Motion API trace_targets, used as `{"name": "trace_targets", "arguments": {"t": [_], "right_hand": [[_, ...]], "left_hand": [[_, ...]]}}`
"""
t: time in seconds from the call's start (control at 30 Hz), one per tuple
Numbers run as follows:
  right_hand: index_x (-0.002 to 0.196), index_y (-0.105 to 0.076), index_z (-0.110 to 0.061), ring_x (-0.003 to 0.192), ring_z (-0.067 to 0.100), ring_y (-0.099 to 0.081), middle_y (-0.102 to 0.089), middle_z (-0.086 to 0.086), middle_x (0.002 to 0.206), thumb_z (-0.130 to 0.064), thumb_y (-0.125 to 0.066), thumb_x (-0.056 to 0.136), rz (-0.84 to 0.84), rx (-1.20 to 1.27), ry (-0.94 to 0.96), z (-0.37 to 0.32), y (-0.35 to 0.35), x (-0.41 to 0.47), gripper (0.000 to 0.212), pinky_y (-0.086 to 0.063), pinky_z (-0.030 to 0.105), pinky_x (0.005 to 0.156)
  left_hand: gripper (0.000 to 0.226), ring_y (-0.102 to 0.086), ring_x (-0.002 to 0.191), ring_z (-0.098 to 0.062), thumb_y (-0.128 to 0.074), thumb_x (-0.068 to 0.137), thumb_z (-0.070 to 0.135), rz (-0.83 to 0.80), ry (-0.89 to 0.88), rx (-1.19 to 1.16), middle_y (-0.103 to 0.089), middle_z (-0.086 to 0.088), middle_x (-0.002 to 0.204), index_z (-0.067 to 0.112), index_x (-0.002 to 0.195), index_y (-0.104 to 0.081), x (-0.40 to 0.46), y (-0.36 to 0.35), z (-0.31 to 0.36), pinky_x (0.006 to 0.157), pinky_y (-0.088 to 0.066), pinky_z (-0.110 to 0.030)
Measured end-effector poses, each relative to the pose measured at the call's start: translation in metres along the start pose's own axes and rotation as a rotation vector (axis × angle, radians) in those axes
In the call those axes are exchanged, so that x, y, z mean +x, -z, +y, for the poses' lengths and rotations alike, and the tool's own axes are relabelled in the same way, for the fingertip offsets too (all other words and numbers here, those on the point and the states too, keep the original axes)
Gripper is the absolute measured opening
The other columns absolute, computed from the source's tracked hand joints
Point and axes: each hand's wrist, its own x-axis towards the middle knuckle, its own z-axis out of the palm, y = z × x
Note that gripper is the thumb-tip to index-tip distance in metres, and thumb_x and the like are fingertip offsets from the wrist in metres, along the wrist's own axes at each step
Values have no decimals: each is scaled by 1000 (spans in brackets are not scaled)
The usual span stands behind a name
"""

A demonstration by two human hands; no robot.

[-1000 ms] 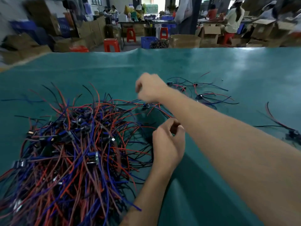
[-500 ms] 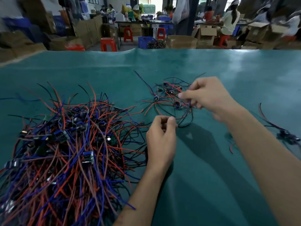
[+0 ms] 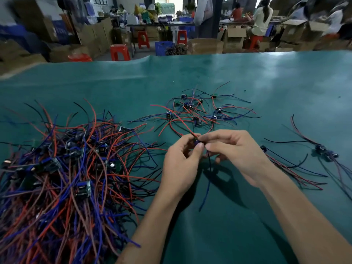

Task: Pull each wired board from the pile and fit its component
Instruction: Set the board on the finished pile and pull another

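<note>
From the head-worn camera, the left hand [image 3: 181,164] and right hand [image 3: 234,149] meet fingertip to fingertip over the green bench [image 3: 247,73], both pinching one small wired board [image 3: 197,142] whose red, black and blue leads trail away. This looks like the fitting step: next, the component must be pressed home, then the board set down. The big pile [image 3: 62,168] lies left; a smaller cluster of boards [image 3: 198,113] lies just beyond the hands.

No text, label or number is legible anywhere in view
</note>
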Motion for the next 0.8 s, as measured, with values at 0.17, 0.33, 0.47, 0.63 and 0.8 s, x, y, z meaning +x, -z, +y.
{"name": "trace_targets", "arguments": {"t": [0.17, 0.33, 0.47, 0.63, 0.8], "right_hand": [[85, -71, -19, 64, 10, -60, -76, 0, 76, -20, -81, 84, 184, -124, 124, 5, -2, 4, 10, -45, 22, 62], [88, -78, -18, 61, 11, -61, -72, 8, 71, -9, -83, 80, 118, 5, 54, 1, -2, 1, 13, -44, 19, 53], [80, -80, -9, 58, 15, -57, -71, 12, 74, 4, -76, 78, 37, 207, -39, -2, -4, 0, 14, -41, 24, 55], [79, -77, -10, 55, 12, -60, -71, 6, 71, 2, -75, 80, 77, 275, -27, -5, -6, -1, 12, -48, 20, 51], [77, -77, -14, 58, 16, -63, -69, 8, 74, -9, -77, 83, 137, 330, -8, -1, -1, 0, 8, -53, 25, 52]], "left_hand": [[23, -66, 81, -5, -63, 96, -1, -59, -46, 29, -76, -6, 96, 12, 114, -69, -3, 0, 3, 79, -53, -23], [29, -61, 66, -11, -72, 91, 4, -101, 11, -17, -75, -1, 78, 14, 112, -55, -7, -2, 7, 67, -48, -27], [30, -52, 59, 3, -80, 80, -1, -91, 31, -23, -69, 9, 75, 4, 103, -62, -7, -2, 7, 59, -43, -18], [17, -59, 71, -1, -73, 87, -2, -119, 17, 0, -74, 8, 79, 13, 96, -74, -5, -1, 7, 72, -49, -25], [18, -55, 68, 3, -75, 88, 7, -86, 6, 84, -72, 16, 73, 24, 84, -76, -5, 1, 4, 75, -49, -27]]}}
